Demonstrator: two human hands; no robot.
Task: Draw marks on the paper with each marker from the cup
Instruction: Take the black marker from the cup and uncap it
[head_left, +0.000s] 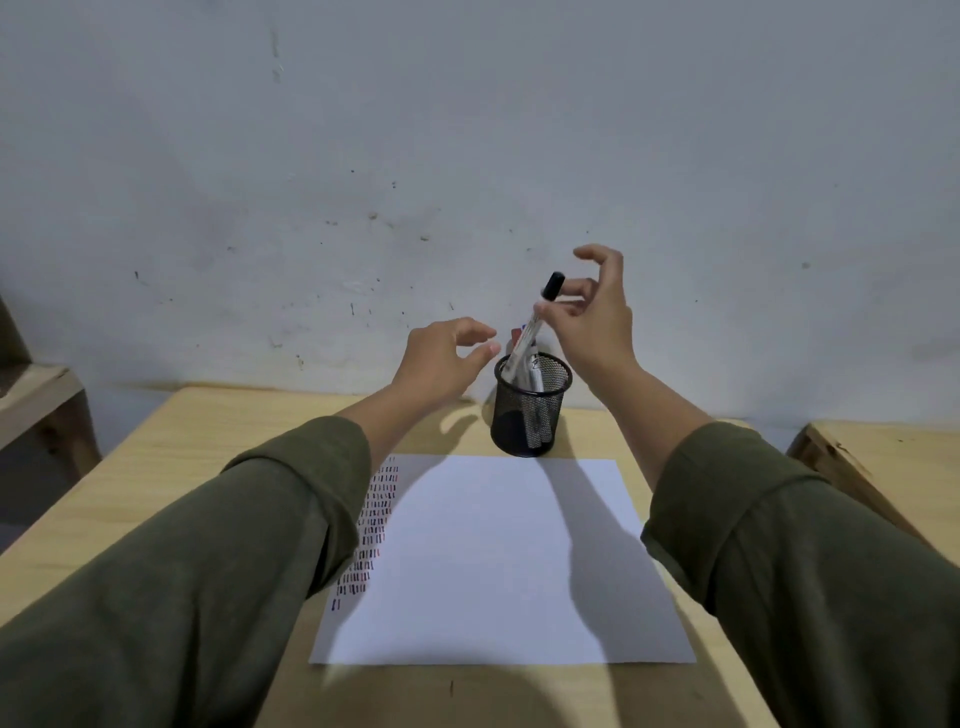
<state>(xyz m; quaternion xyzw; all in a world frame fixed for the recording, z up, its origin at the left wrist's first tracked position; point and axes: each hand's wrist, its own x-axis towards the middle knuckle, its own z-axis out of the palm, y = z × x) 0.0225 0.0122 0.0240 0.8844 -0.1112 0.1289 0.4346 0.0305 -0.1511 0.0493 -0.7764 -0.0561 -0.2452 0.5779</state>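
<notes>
A black mesh cup stands on the table just beyond the white paper. Rows of short red, blue and black marks fill the paper's left edge. My right hand pinches a white marker with a black cap near its top; the marker is tilted, with its lower end inside the cup's rim. More markers stand in the cup, partly hidden. My left hand hovers just left of the cup's rim, fingers curled and apart, holding nothing.
The wooden table reaches back to a grey wall. A wooden bench or table corner is at the right, and a wooden shelf or chair at the left. My green sleeves cover both sides of the table front.
</notes>
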